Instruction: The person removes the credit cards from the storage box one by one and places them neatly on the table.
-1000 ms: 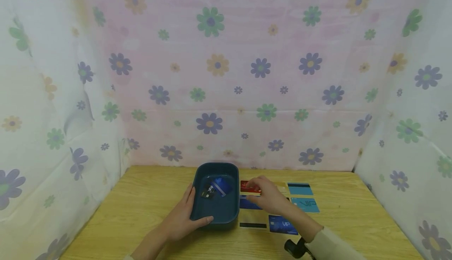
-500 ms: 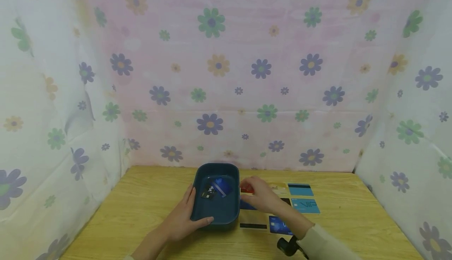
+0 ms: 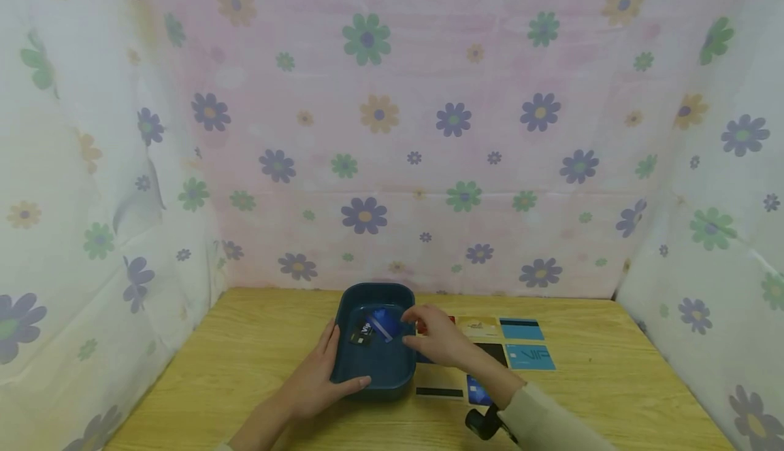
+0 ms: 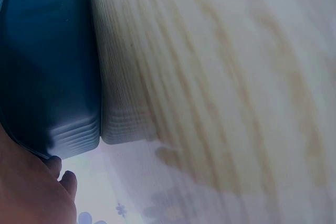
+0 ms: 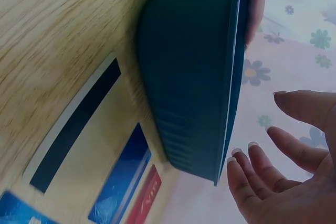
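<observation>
Around everything hangs a flowered cloth backdrop (image 3: 392, 131), closing off three sides of the wooden surface (image 3: 257, 349). Near the middle sits a dark teal tub (image 3: 373, 376), with a couple of blue and black cards (image 3: 375, 327) lying inside it. On its near left corner rests the left hand (image 3: 315, 379), grip closed around the rim with the thumb along the front wall. Over the tub's right edge hovers the right hand (image 3: 442, 342), its grip wide and loose, fingers spread and holding nothing. Just beside the tub, under and past that hand, cards lie flat in rows: a red card (image 5: 147, 199) touching the space by the tub wall, a dark blue card (image 5: 122, 179), a striped card (image 3: 438, 383), and two light blue cards (image 3: 525, 342) farther right.
</observation>
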A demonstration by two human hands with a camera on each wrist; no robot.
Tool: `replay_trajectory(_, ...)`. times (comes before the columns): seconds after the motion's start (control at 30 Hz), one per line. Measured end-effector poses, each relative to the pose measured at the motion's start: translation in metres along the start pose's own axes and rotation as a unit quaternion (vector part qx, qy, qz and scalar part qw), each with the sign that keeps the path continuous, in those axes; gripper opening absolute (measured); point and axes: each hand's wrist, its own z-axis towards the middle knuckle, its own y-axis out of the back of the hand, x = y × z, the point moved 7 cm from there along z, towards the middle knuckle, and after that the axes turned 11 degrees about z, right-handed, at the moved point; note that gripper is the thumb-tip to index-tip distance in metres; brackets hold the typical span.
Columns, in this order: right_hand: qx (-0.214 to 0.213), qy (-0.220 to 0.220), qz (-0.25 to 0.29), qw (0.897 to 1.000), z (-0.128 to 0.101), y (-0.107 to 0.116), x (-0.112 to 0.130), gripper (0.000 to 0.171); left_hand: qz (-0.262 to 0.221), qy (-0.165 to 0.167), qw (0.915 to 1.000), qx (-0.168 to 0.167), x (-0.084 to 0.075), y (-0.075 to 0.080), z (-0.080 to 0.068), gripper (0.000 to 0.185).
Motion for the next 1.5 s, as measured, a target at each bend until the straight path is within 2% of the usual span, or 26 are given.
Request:
replay_trajectory(0.1,0.005,-0.009,0.025,1.000,0.007,-0.007,-0.003,0.033,0.000,-0.001,1.0000,0.000,0.001,0.000,0.000,0.128)
replay_trajectory(0.2,0.019,-0.039,0.082,0.996,0.014,-0.016,-0.008,0.043,0.003,-0.003,1.0000,0.001,0.001,-0.001,0.000,0.127)
replay_trajectory(0.37,0.045,-0.122,0.199,0.971,0.027,-0.033,-0.018,0.064,0.005,-0.005,1.0000,0.002,0.001,-0.001,0.000,0.126)
replay_trajectory(0.4,0.044,-0.134,0.212,0.967,0.030,-0.035,-0.019,0.069,0.004,-0.005,1.0000,0.003,0.001,-0.001,0.000,0.125)
replay_trajectory(0.47,0.035,-0.150,0.212,0.965,0.036,-0.038,-0.021,0.076,0.003,-0.004,1.0000,0.004,0.000,-0.001,0.000,0.125)
replay_trajectory(0.6,0.010,-0.164,0.182,0.969,0.048,-0.046,-0.026,0.085,-0.004,-0.004,1.0000,0.007,0.000,0.000,0.000,0.125)
replay_trajectory(0.87,-0.050,-0.163,0.074,0.983,0.067,-0.062,-0.035,0.090,-0.005,-0.006,1.0000,0.005,0.000,0.001,0.001,0.124)
replay_trajectory(1.03,-0.094,-0.184,-0.004,0.978,0.071,-0.065,-0.044,0.082,-0.005,-0.008,0.9999,0.007,-0.002,0.000,0.001,0.122)
replay_trajectory(1.2,-0.099,-0.194,-0.079,0.973,0.075,-0.071,-0.048,0.071,-0.003,-0.009,0.9999,0.006,-0.003,0.000,0.000,0.122)
replay_trajectory(1.5,-0.098,-0.186,-0.136,0.968,0.080,-0.076,-0.054,0.069,-0.003,-0.007,1.0000,0.005,-0.002,0.000,-0.001,0.123)
